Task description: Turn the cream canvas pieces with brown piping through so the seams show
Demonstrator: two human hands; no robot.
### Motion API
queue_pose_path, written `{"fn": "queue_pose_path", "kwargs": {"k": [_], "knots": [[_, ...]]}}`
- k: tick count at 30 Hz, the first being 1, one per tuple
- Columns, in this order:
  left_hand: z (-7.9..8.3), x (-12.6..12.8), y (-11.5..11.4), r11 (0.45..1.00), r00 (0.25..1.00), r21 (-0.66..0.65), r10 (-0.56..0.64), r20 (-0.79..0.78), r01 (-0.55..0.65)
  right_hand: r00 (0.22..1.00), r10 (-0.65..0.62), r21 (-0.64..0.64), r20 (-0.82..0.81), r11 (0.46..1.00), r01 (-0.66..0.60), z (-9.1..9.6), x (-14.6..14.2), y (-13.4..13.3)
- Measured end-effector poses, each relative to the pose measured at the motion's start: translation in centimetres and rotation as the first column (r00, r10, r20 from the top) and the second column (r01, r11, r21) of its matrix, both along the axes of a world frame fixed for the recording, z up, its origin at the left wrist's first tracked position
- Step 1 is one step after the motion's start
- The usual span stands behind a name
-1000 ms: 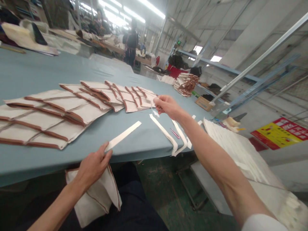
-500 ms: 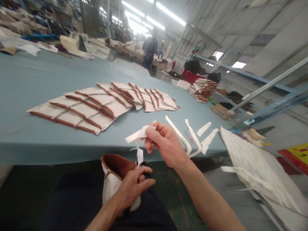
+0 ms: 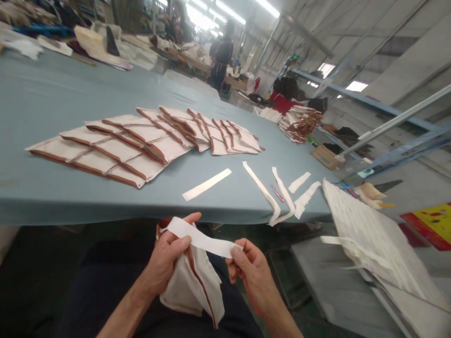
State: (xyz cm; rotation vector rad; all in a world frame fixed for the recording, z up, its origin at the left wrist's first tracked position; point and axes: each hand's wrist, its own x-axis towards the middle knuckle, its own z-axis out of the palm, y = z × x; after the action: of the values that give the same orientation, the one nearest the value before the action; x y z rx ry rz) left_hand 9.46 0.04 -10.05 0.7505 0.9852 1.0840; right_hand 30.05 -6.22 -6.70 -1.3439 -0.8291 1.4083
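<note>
A short white strip (image 3: 207,241) is stretched between my two hands above my lap. My left hand (image 3: 167,258) pinches its left part under the thumb, with one finger pointing out past it. At the strip's right end, my right hand (image 3: 252,267) holds it between thumb and fingertips. Below the strip hangs a cream fabric piece with brown edging (image 3: 192,286), against my left hand and over my dark trousers. Part of that piece is hidden behind my left hand and the strip.
On the blue-covered table (image 3: 105,211) lie a row of cream pieces with brown edges (image 3: 141,141), a single pale strip (image 3: 207,184), several bent strips (image 3: 260,188) and a small pink tool (image 3: 277,194). A white-covered board (image 3: 380,253) slopes at the right. A person (image 3: 221,61) stands far back.
My right hand has come down from over the table edge to my lap, bringing the white strip. My left hand now grips the strip too, and the fabric piece has turned. The view has shifted slightly.
</note>
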Motion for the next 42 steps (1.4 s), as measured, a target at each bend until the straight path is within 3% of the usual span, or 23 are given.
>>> {"fn": "queue_pose_path", "kwargs": {"k": [6,10,12,15,17,20,24,28,33,37,42], "knots": [[0.4,-1.5,-0.4,0.996,0.969,0.089,0.037,-0.246,-0.015,0.995,-0.026,-0.071,0.098,0.997,0.033,-3.1,-0.7,-1.1],[1.4,-2.9,-1.4,0.983,0.939,0.166,-0.014,-0.343,0.076,0.964,0.084,-0.098,0.251,0.993,-0.061,-5.5,-1.0,-1.2],[1.7,-3.5,-2.1,0.958,0.909,0.229,-0.066,-0.412,0.173,0.947,0.090,-0.077,0.309,0.995,-0.070,-5.7,-0.8,-0.8],[2.2,-4.0,-3.1,0.855,0.808,0.328,-0.163,-0.566,0.403,0.895,0.087,0.050,0.438,0.991,-0.120,-3.9,-0.6,0.4],[2.6,-4.0,-3.3,0.781,0.753,0.364,-0.196,-0.628,0.507,0.864,0.148,0.167,0.482,0.952,-0.256,-1.5,-1.1,1.4],[3.3,-3.7,-3.4,0.715,0.717,0.428,-0.147,-0.681,0.553,0.796,0.324,0.212,0.511,0.850,-0.483,2.1,-3.1,2.3],[4.0,-3.5,-3.4,0.675,0.734,0.475,-0.147,-0.663,0.565,0.792,0.314,0.231,0.523,0.842,-0.487,4.3,-6.1,2.7],[3.7,-3.9,-3.8,0.714,0.769,0.454,-0.184,-0.613,0.533,0.809,0.292,0.264,0.510,0.842,-0.471,4.3,-7.4,2.7],[3.3,-4.2,-4.1,0.790,0.794,0.376,-0.216,-0.569,0.485,0.823,0.294,0.204,0.486,0.878,-0.434,4.5,-8.2,2.6],[3.3,-4.3,-4.4,0.837,0.803,0.333,-0.192,-0.565,0.435,0.895,0.293,0.182,0.337,0.912,-0.367,3.9,-8.8,3.2],[1.5,-5.8,-4.8,0.959,0.854,0.260,0.039,-0.518,0.114,0.981,0.177,0.191,0.074,0.963,-0.188,0.5,-8.5,5.3]]}}
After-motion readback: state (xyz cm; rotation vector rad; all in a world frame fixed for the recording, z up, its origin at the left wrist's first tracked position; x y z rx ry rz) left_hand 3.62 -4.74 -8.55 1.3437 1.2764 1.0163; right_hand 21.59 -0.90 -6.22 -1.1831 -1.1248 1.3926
